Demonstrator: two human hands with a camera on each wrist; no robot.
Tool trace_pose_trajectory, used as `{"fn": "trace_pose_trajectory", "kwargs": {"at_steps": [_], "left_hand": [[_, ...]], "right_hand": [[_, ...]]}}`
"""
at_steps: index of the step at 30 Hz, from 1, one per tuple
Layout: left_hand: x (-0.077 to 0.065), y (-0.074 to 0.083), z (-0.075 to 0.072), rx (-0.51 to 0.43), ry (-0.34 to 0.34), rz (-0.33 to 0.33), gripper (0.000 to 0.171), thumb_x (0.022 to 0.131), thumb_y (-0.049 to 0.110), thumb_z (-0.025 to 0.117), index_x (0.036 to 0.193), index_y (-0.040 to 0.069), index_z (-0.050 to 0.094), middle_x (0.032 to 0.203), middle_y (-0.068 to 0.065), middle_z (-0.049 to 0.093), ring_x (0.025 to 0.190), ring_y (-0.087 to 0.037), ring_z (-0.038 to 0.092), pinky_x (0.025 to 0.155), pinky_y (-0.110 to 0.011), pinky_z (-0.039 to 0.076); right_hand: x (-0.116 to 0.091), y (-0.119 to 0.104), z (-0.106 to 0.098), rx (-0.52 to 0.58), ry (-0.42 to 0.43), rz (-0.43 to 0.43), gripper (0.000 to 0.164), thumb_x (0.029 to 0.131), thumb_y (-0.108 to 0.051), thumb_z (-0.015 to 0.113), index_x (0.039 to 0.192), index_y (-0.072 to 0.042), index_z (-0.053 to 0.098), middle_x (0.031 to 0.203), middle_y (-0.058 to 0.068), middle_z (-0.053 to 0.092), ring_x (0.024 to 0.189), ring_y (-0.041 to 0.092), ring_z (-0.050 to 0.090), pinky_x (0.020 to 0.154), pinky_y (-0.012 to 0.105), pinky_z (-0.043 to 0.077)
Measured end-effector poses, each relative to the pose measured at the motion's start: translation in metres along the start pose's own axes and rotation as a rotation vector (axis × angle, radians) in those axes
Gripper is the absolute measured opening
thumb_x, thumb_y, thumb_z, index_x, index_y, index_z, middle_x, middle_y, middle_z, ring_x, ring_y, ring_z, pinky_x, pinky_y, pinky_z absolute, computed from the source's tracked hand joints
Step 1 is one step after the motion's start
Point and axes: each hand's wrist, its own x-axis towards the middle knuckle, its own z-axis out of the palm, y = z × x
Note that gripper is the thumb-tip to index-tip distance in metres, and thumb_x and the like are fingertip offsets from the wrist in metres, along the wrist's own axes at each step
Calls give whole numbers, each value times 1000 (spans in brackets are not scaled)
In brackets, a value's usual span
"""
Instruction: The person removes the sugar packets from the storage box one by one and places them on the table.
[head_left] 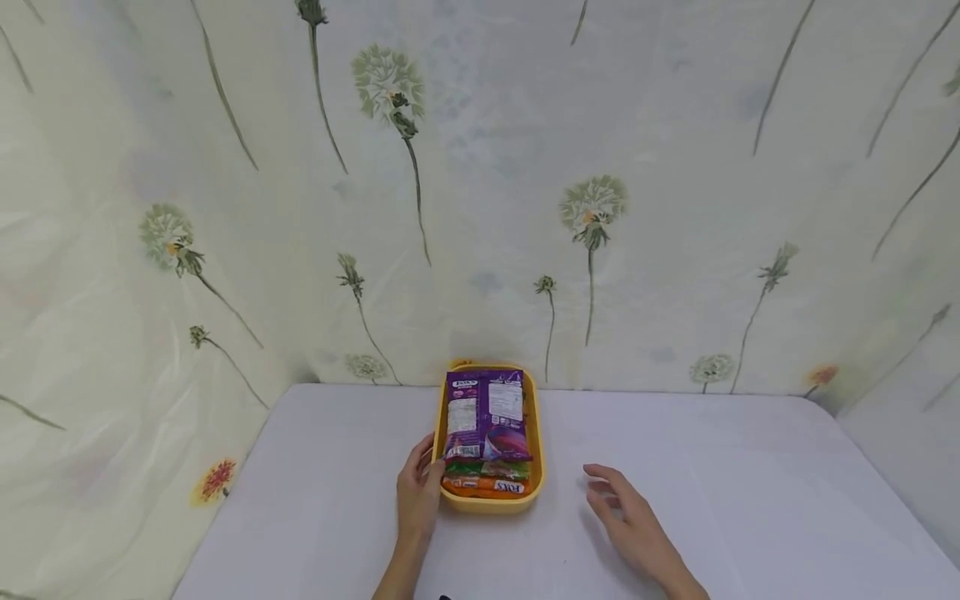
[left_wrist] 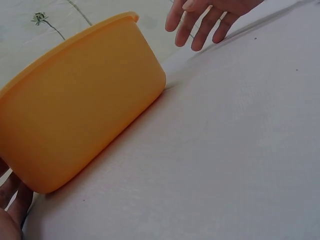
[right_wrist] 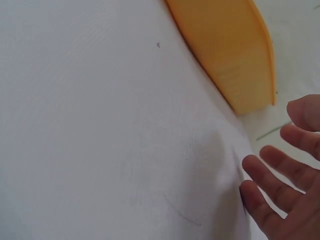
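A yellow plastic basket stands on the white tabletop near its back edge. Purple candy packets marked FOX'S lie on top inside it, with green and orange packets showing at the near end. My left hand holds the basket's left side near the front corner, thumb at the rim. In the left wrist view, its fingers lie against the wall low by the bottom corner. Right of the basket and apart from it, my right hand hovers with loosely bent, spread fingers, holding nothing.
A pale sheet with dandelion prints hangs right behind the table and along its left side. The white cover on the tabletop stretches out on both sides of the basket.
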Motion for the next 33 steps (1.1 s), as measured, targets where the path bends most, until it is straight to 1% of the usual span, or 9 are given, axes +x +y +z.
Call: {"fn": "trace_pose_trajectory", "kwargs": {"at_steps": [5, 9, 11, 15, 19, 22, 24, 26, 33], "left_hand": [[0, -1, 0, 20, -2, 25, 39, 92, 13, 55, 131, 17, 55, 131, -7, 58, 118, -24, 57, 97, -34, 49], [0, -1, 0, 30, -14, 1, 39, 93, 16, 55, 132, 17, 53, 133, -7, 57, 120, -23, 56, 99, -34, 48], [-1, -1, 0, 31, -19, -16, 40, 93, 17, 55, 133, 18, 53, 134, -6, 56, 120, -22, 56, 99, -33, 47], [-1, -1, -2, 21, -29, -46, 40, 93, 19, 56, 133, 19, 53, 134, -5, 56, 121, -21, 56, 101, -31, 46], [-2, -2, -3, 12, -41, -49, 39, 94, 21, 56, 132, 19, 53, 134, -6, 56, 121, -21, 56, 101, -30, 45], [-2, -2, -4, 18, -48, -44, 38, 94, 23, 56, 132, 21, 53, 134, -4, 56, 122, -20, 55, 101, -29, 44], [-2, -3, -4, 23, -54, -36, 38, 94, 24, 56, 132, 22, 53, 134, -4, 56, 122, -20, 55, 102, -29, 44], [-2, -3, -4, 30, -57, -33, 38, 94, 25, 56, 132, 23, 53, 134, -2, 56, 122, -19, 55, 101, -30, 44], [-4, -2, -5, 39, -57, -28, 38, 95, 27, 55, 133, 25, 52, 135, -2, 55, 122, -19, 55, 101, -30, 45]], "right_hand": [[5, -3, 1, 106, -32, 52, 41, 96, -38, 50, 132, -19, 49, 133, -2, 56, 119, 21, 57, 97, 36, 47], [10, -7, 3, 187, -35, 101, 39, 96, -35, 51, 130, -17, 51, 132, 1, 56, 119, 23, 56, 99, 43, 45], [12, -10, 4, 225, -36, 121, 37, 95, -31, 53, 129, -15, 52, 130, 4, 57, 118, 24, 57, 96, 41, 48], [17, -17, 6, 297, -57, 160, 37, 95, -28, 55, 129, -14, 51, 131, 7, 55, 117, 24, 57, 88, 32, 53], [22, -21, 5, 367, -45, 117, 36, 95, -25, 54, 128, -10, 50, 131, 10, 54, 114, 25, 59, 83, 24, 54], [26, -26, 3, 400, -33, 30, 37, 96, -23, 53, 128, -5, 49, 130, 16, 54, 112, 28, 61, 82, 23, 54], [29, -31, 2, 408, -37, 0, 37, 96, -24, 53, 127, -5, 49, 129, 17, 54, 112, 30, 60, 82, 24, 54], [31, -37, 2, 404, -44, -13, 37, 97, -25, 52, 128, -5, 49, 129, 17, 54, 113, 31, 60, 83, 25, 54], [39, -48, 2, 397, -69, 4, 36, 97, -22, 51, 128, -5, 48, 130, 15, 54, 115, 32, 58, 83, 22, 53]]}}
